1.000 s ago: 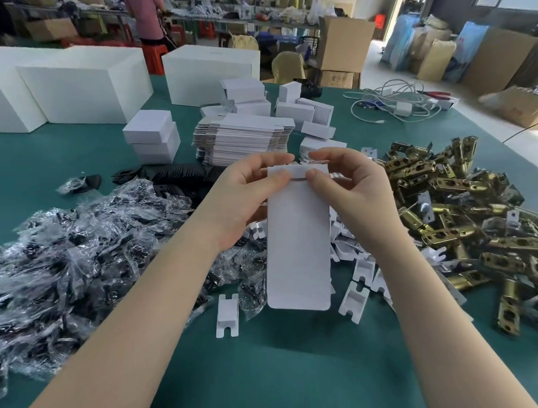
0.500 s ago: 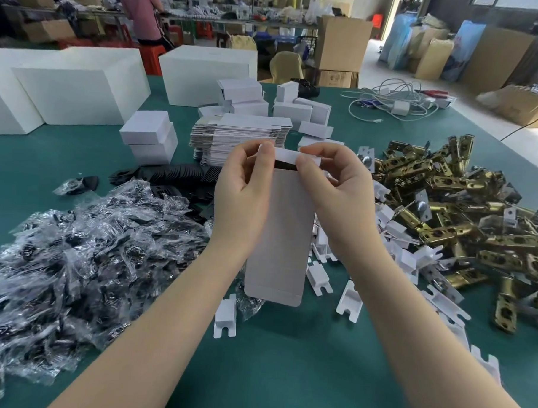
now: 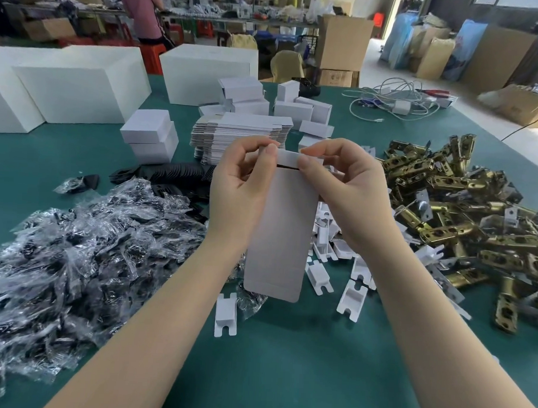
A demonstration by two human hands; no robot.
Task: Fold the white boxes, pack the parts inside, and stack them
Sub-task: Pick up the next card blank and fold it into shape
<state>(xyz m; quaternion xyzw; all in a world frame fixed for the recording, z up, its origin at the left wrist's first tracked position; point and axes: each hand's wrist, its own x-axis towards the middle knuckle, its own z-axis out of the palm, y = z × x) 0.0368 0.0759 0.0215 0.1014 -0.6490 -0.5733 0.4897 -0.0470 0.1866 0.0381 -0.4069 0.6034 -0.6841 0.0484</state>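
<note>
I hold a flat white box blank (image 3: 280, 232) upright above the green table (image 3: 285, 374). My left hand (image 3: 238, 199) pinches its top left corner and my right hand (image 3: 345, 191) pinches the top right. The top flap is bent over, and a dark slit shows beneath it. Behind it lies a stack of flat blanks (image 3: 240, 134). Brass latch parts (image 3: 464, 212) are heaped on the right, bagged black parts (image 3: 74, 251) on the left, and small white inserts (image 3: 326, 268) lie scattered below the blank.
Folded small white boxes (image 3: 150, 140) are stacked behind the bags, with more boxes (image 3: 296, 109) further back. Large white cartons (image 3: 78, 93) line the table's far left. Cables (image 3: 395, 101) lie at the far right. A person (image 3: 143, 10) stands in the background.
The blank has tilted so its lower end swings left. Both hands stay at its top edge, and the top flap has folded further over.
</note>
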